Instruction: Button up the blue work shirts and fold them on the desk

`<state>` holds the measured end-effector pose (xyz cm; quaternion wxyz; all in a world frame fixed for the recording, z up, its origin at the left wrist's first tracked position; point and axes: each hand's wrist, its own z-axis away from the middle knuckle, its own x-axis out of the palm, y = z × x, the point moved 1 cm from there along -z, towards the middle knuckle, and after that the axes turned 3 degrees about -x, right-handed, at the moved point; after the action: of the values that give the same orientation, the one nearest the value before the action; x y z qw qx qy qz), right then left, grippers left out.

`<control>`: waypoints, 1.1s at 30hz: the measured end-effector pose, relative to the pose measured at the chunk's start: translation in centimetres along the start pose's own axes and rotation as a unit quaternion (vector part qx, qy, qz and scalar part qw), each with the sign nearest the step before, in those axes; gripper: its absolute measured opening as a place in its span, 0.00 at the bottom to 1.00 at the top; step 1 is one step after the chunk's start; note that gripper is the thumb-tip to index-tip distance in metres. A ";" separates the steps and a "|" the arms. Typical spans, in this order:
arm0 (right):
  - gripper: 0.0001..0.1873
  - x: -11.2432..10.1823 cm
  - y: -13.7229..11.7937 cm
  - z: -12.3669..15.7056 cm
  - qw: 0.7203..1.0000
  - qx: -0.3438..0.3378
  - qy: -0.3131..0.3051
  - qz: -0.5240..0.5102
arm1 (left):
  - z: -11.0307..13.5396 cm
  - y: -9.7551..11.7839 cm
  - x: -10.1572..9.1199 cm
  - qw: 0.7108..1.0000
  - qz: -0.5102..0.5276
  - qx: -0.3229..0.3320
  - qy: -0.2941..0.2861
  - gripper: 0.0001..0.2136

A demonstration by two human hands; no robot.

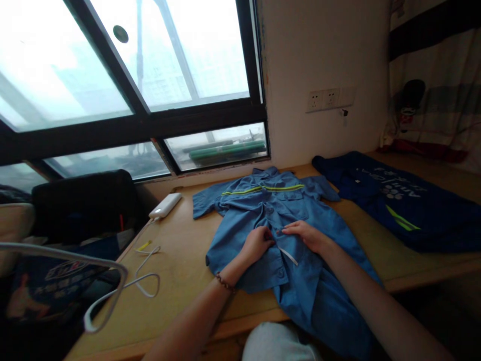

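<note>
A blue short-sleeved work shirt with a yellow-green stripe across its chest lies front up on the wooden table, its lower part hanging over the near edge. My left hand, a beaded bracelet at its wrist, pinches one front edge of the shirt midway down the button line. Just to the right, my right hand has thumb and fingers closed on the opposite front edge. Below the hands the front parts, and a narrow white strip shows there. A button sits on the lower left flap. My left fingertips are partly hidden.
A folded dark blue garment with white lettering lies at the right. On the left are a white power bank and its looping white cable. Behind the wooden table stand a window and a wall with sockets.
</note>
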<state>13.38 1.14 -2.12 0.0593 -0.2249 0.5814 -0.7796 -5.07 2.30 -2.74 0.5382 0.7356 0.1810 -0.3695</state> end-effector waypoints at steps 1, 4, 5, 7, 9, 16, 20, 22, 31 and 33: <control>0.11 0.1 0.0 0.0 1.000 0.002 -0.008 0.005 | 0.2 0.1 -0.2 1.000 -0.001 -0.005 0.007 0.04; 0.12 0.4 0.2 0.1 0.999 0.008 -0.016 0.037 | 0.7 0.4 -0.7 0.999 0.013 -0.016 0.031 0.02; 0.12 0.5 0.3 0.1 0.999 0.009 -0.014 0.048 | 0.8 0.4 -0.8 0.999 0.030 -0.028 0.032 0.02; 0.11 0.6 0.5 0.0 0.997 0.010 -0.011 0.070 | 0.8 0.4 -1.0 0.994 0.083 -0.070 0.018 0.03; 0.11 0.6 0.7 -0.2 0.995 0.007 0.006 0.097 | 0.5 0.2 -1.2 0.979 0.156 -0.129 -0.011 0.05; 0.10 -0.1 0.4 -1.2 0.916 -0.166 0.198 0.307 | 0.3 1.0 -2.1 0.890 0.376 -0.253 -0.061 0.11; 0.11 0.7 -0.3 -0.7 0.901 -0.231 0.172 0.325 | 0.8 1.6 -1.4 0.862 0.432 -0.258 -0.061 0.12; 0.12 1.1 -0.5 -0.4 0.916 -0.218 0.133 0.310 | 0.9 1.7 -1.0 0.856 0.447 -0.256 -0.053 0.12; 0.15 1.3 -0.3 -0.1 0.957 -0.143 0.081 0.241 | 0.8 1.1 -0.4 0.841 0.495 -0.209 -0.069 0.12; 0.16 1.3 -0.3 0.0 0.962 -0.134 0.079 0.223 | 0.8 1.0 -0.3 0.840 0.501 -0.197 -0.067 0.12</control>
<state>12.26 0.82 -1.48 0.1545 -0.0328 0.7192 -0.6766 -4.89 1.23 -1.92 0.7945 0.5774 -0.1802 -0.0544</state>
